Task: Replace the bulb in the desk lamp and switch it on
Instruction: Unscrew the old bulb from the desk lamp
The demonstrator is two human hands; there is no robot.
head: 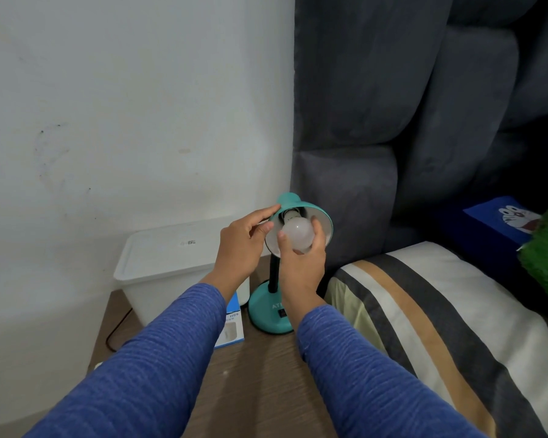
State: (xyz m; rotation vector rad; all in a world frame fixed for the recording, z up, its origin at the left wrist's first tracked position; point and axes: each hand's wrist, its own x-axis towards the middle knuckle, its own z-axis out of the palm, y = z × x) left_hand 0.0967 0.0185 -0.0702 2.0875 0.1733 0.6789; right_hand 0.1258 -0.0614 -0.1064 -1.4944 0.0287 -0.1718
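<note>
A teal desk lamp stands on the wooden bedside table [266, 368], its round base [266, 314] near the bed and its shade [321, 218] tilted towards me. A white bulb [298, 236] sits at the socket inside the shade, unlit. My right hand [302, 263] wraps its fingers around the bulb from below. My left hand [242, 245] holds the left rim of the shade with thumb and fingers. A black switch on the base is partly hidden behind my right wrist.
A white lidded plastic box [171, 267] stands against the wall left of the lamp. A blue and white bulb carton [231, 327] lies in front of it. A striped bed [424, 327] and a grey padded headboard [377, 121] close off the right.
</note>
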